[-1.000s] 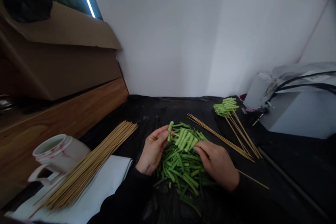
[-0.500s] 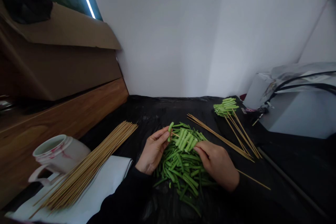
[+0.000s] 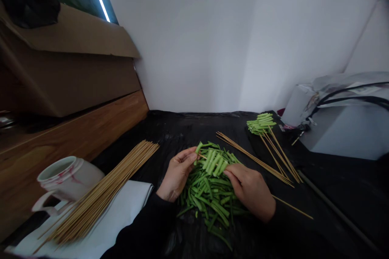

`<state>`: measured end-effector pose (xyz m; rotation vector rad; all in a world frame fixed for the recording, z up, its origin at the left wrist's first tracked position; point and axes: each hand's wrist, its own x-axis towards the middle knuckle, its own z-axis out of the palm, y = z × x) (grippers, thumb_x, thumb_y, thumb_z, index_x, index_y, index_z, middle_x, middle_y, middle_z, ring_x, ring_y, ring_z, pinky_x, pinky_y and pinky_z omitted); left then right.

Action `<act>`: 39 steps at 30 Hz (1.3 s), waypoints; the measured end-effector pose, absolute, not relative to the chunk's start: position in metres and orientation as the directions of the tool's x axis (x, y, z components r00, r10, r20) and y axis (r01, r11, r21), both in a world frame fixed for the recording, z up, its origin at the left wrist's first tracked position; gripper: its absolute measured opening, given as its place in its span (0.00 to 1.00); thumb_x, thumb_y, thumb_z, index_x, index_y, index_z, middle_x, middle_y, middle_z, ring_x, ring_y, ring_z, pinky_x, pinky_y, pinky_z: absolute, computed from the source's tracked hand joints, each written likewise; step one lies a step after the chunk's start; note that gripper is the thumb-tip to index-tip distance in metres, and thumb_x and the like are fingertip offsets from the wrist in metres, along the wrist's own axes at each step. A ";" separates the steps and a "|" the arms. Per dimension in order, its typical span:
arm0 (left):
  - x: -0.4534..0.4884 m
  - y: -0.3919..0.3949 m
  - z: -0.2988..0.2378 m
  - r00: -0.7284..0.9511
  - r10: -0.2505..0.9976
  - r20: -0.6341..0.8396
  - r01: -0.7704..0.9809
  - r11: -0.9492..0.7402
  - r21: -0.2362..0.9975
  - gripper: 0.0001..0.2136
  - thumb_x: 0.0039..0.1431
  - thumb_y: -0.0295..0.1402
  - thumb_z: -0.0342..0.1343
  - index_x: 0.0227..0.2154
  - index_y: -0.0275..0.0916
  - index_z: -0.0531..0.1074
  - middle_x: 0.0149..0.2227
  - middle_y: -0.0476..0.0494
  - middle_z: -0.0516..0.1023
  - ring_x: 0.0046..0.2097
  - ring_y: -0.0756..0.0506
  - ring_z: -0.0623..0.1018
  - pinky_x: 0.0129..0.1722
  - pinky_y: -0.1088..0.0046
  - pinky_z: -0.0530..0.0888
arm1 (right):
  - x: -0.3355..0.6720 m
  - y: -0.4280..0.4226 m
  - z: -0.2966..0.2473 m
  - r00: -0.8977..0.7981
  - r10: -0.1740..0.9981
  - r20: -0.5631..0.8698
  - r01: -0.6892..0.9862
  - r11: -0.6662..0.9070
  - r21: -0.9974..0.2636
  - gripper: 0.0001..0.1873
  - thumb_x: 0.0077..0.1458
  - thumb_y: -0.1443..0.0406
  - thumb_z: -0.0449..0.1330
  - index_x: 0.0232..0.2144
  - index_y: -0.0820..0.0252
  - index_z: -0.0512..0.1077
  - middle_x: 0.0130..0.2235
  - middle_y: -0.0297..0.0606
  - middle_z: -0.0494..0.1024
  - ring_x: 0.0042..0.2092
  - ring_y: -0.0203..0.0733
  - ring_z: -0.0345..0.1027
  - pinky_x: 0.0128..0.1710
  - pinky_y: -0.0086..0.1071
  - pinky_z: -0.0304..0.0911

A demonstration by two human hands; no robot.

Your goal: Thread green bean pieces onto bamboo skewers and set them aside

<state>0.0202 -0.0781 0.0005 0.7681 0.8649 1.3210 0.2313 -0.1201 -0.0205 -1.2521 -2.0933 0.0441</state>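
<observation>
My left hand (image 3: 177, 173) pinches a short green bean piece (image 3: 198, 148) at the tip of a bamboo skewer. My right hand (image 3: 251, 190) grips that skewer (image 3: 290, 206), whose bare end sticks out to the right behind my wrist. Several bean pieces (image 3: 215, 162) sit threaded side by side on it between my hands. Below both hands lies a loose pile of cut green beans (image 3: 209, 200) on black plastic sheeting (image 3: 170, 129).
A bundle of bare skewers (image 3: 103, 190) lies at the left over a white cloth (image 3: 121, 214), beside a white jug (image 3: 65, 178). Finished bean skewers (image 3: 267, 137) lie at the back right. A white box with black cables (image 3: 340, 117) stands at the right, cardboard and wood at the left.
The bean piece in my left hand has tilted and shifted slightly toward the skewer tip. My right hand and the skewer have barely moved.
</observation>
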 end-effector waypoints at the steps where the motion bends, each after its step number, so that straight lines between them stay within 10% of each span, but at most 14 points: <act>1: 0.020 -0.078 0.001 0.046 0.994 -0.103 -0.493 0.113 0.863 0.16 0.42 0.29 0.71 0.37 0.35 0.80 0.36 0.42 0.83 0.37 0.49 0.79 0.42 0.74 0.74 | 0.231 -0.120 -0.020 -0.302 0.783 0.545 0.763 0.541 -0.355 0.14 0.66 0.64 0.47 0.33 0.57 0.71 0.32 0.37 0.76 0.36 0.37 0.70 0.38 0.30 0.59; 39: 0.021 -0.081 -0.001 0.202 0.967 -0.153 -0.517 0.238 0.822 0.11 0.44 0.29 0.70 0.33 0.33 0.80 0.33 0.42 0.82 0.36 0.50 0.79 0.42 0.74 0.72 | 0.232 -0.117 -0.028 -0.281 0.757 0.590 0.768 0.546 -0.334 0.14 0.65 0.65 0.47 0.28 0.57 0.67 0.29 0.34 0.72 0.32 0.36 0.66 0.35 0.30 0.55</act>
